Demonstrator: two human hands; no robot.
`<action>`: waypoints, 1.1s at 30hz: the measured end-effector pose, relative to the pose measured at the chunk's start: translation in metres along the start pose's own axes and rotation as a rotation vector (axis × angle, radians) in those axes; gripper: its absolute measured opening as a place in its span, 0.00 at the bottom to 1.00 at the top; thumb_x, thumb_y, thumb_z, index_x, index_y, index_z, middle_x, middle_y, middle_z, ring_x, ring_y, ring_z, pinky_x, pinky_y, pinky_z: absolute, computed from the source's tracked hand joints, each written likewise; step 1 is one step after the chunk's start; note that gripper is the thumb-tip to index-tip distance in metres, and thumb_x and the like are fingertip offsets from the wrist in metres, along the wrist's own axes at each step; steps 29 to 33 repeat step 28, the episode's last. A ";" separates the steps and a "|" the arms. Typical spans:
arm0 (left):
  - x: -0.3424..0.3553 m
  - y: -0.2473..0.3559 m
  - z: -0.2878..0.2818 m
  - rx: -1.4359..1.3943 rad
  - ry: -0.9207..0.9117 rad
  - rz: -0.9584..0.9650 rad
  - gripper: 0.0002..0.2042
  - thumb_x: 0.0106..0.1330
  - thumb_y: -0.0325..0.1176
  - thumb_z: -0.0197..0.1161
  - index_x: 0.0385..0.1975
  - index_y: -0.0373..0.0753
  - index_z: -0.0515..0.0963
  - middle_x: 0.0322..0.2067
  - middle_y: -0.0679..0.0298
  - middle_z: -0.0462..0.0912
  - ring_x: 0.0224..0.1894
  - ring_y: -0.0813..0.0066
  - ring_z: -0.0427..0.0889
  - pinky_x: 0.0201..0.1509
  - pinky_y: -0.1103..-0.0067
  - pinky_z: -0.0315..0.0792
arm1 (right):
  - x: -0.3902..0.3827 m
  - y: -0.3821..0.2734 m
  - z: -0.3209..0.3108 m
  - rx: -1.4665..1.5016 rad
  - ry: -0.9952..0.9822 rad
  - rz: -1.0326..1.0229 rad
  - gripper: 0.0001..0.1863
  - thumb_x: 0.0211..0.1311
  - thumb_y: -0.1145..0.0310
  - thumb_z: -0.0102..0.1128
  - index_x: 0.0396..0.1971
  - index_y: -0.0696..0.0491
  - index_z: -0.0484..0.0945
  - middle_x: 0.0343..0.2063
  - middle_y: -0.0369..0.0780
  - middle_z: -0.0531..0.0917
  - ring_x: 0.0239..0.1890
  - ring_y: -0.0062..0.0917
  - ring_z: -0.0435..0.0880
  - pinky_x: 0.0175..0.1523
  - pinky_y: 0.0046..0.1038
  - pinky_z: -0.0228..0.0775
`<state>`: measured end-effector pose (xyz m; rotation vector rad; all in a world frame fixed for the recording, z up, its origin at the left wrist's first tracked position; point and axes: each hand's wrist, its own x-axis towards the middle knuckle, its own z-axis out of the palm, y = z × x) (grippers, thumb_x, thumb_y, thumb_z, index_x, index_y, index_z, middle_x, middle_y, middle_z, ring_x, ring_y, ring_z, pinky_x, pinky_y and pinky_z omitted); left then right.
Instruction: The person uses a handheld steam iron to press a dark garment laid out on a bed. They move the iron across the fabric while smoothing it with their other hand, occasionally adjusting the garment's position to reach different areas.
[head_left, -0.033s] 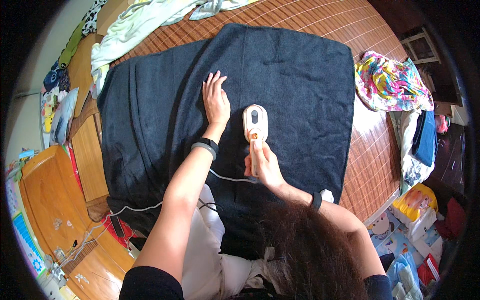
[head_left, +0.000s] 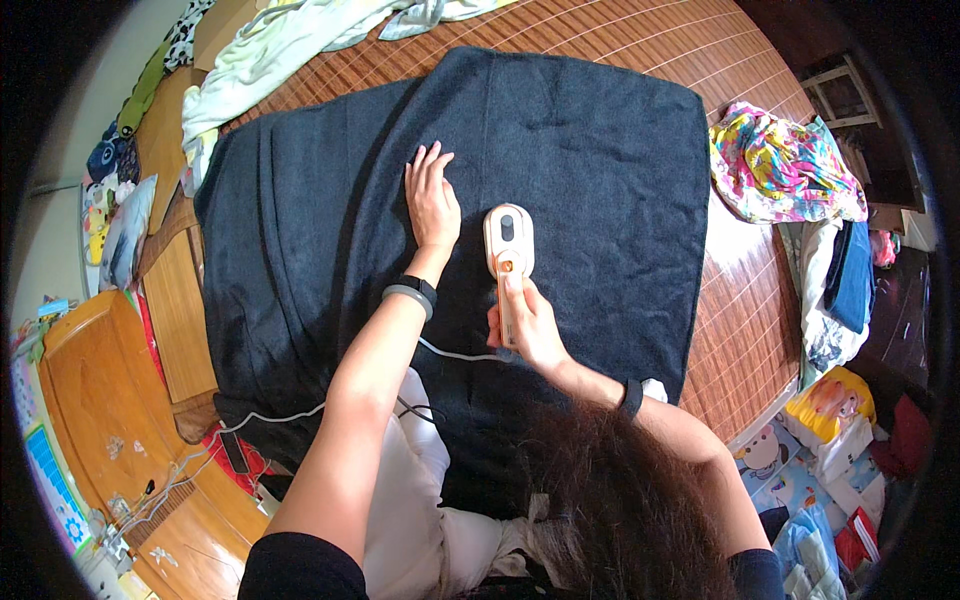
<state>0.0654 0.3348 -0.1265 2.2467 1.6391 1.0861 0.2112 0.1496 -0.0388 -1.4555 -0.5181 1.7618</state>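
A large black cloth (head_left: 600, 180) is spread out in front of me, with long folds running down its left part. My left hand (head_left: 432, 205) lies flat on it, fingers stretched forward and holding nothing. Just to the right, my right hand (head_left: 530, 325) is wrapped round the handle of a small white handheld iron (head_left: 508, 232). The iron's rounded head rests on the cloth, pointing away from me, with a dark oval on top. Its pale cord (head_left: 460, 357) runs left from the handle and passes under my left forearm.
Brown slatted matting (head_left: 740, 330) shows around the cloth. A colourful patterned garment (head_left: 785, 165) lies at the right, pale yellow-green fabric (head_left: 270, 70) at the far left. A wooden chair (head_left: 100, 390) stands at the left, with cables (head_left: 185, 470) beside it. Folded jeans (head_left: 848, 275) hang at the right edge.
The iron and my right hand have shifted very slightly forward and to the left. My left hand has stayed in place.
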 end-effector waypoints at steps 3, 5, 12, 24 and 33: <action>-0.002 0.000 0.000 0.017 -0.005 0.004 0.19 0.68 0.20 0.51 0.57 0.39 0.78 0.67 0.57 0.76 0.74 0.50 0.67 0.80 0.55 0.54 | 0.027 -0.011 -0.001 -0.027 0.029 -0.021 0.26 0.83 0.46 0.43 0.44 0.58 0.72 0.21 0.41 0.81 0.17 0.25 0.82 0.22 0.27 0.77; -0.002 0.000 0.000 0.014 -0.008 0.004 0.19 0.68 0.20 0.51 0.57 0.39 0.78 0.67 0.57 0.76 0.74 0.50 0.67 0.80 0.55 0.54 | 0.041 -0.021 0.000 -0.046 0.067 -0.066 0.28 0.83 0.46 0.42 0.44 0.60 0.73 0.21 0.43 0.83 0.16 0.26 0.83 0.21 0.28 0.77; -0.001 0.000 0.000 0.037 -0.020 0.005 0.19 0.68 0.21 0.52 0.57 0.40 0.78 0.67 0.57 0.76 0.74 0.51 0.68 0.80 0.55 0.55 | 0.086 -0.061 0.002 -0.140 0.175 -0.128 0.34 0.81 0.41 0.41 0.39 0.62 0.76 0.19 0.44 0.84 0.16 0.29 0.85 0.21 0.29 0.78; 0.003 0.003 -0.001 0.084 -0.048 -0.008 0.18 0.68 0.23 0.58 0.58 0.40 0.78 0.67 0.58 0.75 0.74 0.53 0.67 0.79 0.56 0.57 | 0.198 -0.152 -0.011 -0.029 0.366 -0.323 0.33 0.78 0.39 0.46 0.40 0.60 0.77 0.21 0.40 0.80 0.19 0.26 0.83 0.26 0.30 0.78; 0.002 0.000 -0.005 0.075 -0.074 -0.007 0.19 0.67 0.26 0.62 0.58 0.40 0.78 0.68 0.58 0.75 0.74 0.52 0.66 0.78 0.57 0.57 | 0.136 -0.131 -0.039 -0.014 0.106 -0.502 0.28 0.79 0.42 0.47 0.54 0.54 0.75 0.21 0.38 0.78 0.15 0.25 0.78 0.20 0.26 0.72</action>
